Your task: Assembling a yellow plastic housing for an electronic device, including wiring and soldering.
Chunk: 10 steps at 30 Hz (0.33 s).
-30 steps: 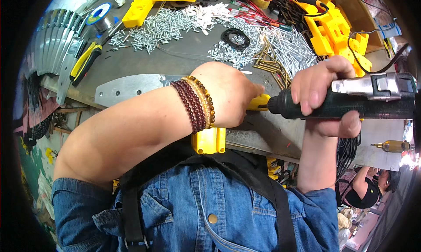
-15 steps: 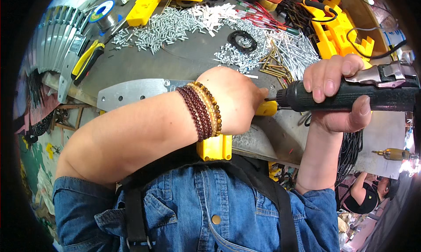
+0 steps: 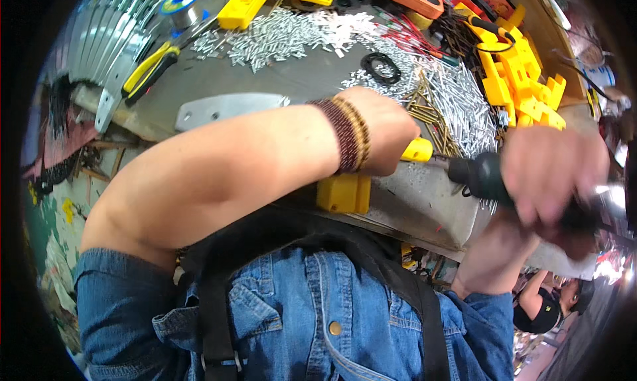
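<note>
My left hand is closed round a yellow plastic piece; one block of it shows below my wrist and a rounded end juts out past my fingers. A flat silver metal blade with holes reaches out to the left from behind my forearm; my arm hides whether it is joined to the yellow piece. My right hand, smeared by motion, is wrapped round a black electric screwdriver. Its thin bit points left, close to the yellow end; whether they touch I cannot tell.
Beyond my hands lie heaps of silver screws, brass-coloured screws and a black ring. Yellow plastic parts pile up at right. Pliers, a solder spool and stacked blades sit left. Another person is at lower right.
The screwdriver in my right hand has moved right and slightly down, drawing back from my left fingers. The view has shifted a little. My left hand still grips the yellow piece.
</note>
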Motion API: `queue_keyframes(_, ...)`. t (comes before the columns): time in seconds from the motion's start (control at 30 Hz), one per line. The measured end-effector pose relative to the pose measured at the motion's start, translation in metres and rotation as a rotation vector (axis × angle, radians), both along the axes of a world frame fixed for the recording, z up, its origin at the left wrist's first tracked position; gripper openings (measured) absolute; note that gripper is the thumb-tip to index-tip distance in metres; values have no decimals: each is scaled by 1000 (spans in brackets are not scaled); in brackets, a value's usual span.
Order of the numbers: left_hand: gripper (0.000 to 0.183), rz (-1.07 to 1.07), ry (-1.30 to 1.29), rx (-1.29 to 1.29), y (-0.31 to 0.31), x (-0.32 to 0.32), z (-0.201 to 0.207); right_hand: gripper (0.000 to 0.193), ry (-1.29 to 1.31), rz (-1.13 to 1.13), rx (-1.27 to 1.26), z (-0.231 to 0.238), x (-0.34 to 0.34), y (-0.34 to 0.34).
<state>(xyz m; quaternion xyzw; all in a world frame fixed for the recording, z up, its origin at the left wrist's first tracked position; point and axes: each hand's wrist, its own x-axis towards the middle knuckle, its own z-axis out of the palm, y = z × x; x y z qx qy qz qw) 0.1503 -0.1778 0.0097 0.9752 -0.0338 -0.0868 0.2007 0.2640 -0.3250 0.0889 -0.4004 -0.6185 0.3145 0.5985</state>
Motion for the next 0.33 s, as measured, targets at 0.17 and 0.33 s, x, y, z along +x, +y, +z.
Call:
queue_keyframes(0.17, 36, 38, -9, -30, 2, 9, -2, 37, -16, 618, -12, 8, -17, 17)
queue_keyframes(0.33, 37, 73, -18, -58, 4, 5, -1, 45, 126, 559, -52, 2, -26, 17)
